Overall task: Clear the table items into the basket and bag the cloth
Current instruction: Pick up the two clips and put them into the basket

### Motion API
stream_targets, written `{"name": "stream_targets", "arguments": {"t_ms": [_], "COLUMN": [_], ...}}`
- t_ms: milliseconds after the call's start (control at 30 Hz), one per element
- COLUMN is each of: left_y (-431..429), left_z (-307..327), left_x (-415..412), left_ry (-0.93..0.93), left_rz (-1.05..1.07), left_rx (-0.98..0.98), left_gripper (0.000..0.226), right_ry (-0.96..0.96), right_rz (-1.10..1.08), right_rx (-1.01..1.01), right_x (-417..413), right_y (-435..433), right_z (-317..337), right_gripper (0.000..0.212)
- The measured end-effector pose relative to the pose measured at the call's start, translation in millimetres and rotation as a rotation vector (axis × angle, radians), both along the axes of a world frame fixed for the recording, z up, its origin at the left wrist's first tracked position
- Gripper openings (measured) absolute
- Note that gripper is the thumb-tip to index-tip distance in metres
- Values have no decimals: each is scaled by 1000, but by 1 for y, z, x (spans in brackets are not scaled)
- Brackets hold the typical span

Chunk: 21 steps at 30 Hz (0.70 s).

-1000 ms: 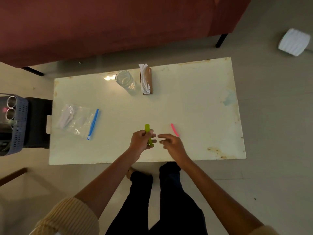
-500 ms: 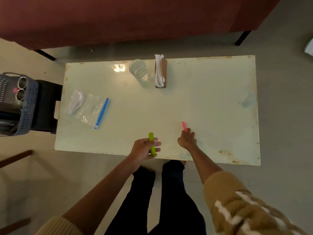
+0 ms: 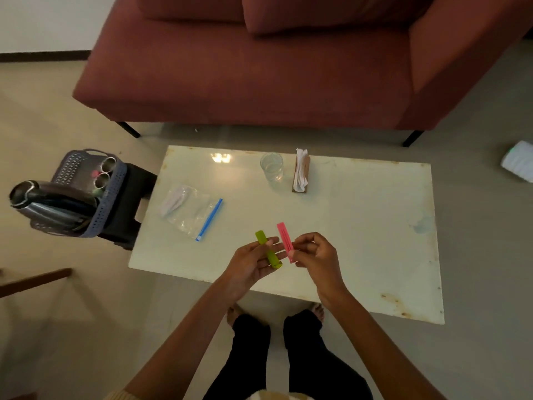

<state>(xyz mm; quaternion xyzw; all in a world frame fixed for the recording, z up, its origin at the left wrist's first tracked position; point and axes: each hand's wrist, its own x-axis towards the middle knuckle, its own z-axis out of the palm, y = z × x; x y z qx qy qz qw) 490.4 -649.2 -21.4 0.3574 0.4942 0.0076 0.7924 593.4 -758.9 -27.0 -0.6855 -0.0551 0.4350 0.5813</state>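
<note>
My left hand [image 3: 248,264] holds a green plastic stick [image 3: 263,239] over the near edge of the white table [image 3: 360,226]. Right beside it my right hand [image 3: 314,255] pinches a pink stick [image 3: 282,235] by its lower end, tip pointing away from me. The two sticks are close together but apart. On the table's left part lies a clear zip bag [image 3: 196,220] with a blue slider and a white cloth [image 3: 173,200] inside. A grey perforated basket [image 3: 115,183] sits on a black stool [image 3: 132,197] left of the table, holding metal cups and a dark flask [image 3: 43,197].
A drinking glass [image 3: 271,168] and a wooden napkin holder [image 3: 301,174] stand at the table's far edge. A dark red sofa [image 3: 259,76] runs behind the table. A white object [image 3: 519,163] lies on the floor at the right. My legs are below the near edge.
My right hand picked the pink stick up off the table and brought it beside the green one. My left hand kept the green stick. The view tilted up, showing the sofa.
</note>
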Motion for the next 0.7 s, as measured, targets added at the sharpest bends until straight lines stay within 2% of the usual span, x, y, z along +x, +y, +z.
{"name": "stream_targets", "arguments": {"t_ms": [100,367,567,700], "left_y": [0,24,65,99], "left_z": [13,36,50,52], "left_x": [-20,-101,-196,-258], "left_ry": [-66,-131,-149,-176], "left_rz": [16,80,240,289], "left_rx": [-21,-3,-72,-34], "left_gripper": [25,27,27,27], "right_ry": [3,-138,-123,-76], "right_rz": [102,301,350,343], "right_rx": [15,0,4,10], "right_x": [-20,-94,-191,-255], "right_y": [10,49,100,140], "right_z": [19,49,58,60], "right_gripper": [18,18,16,15]}}
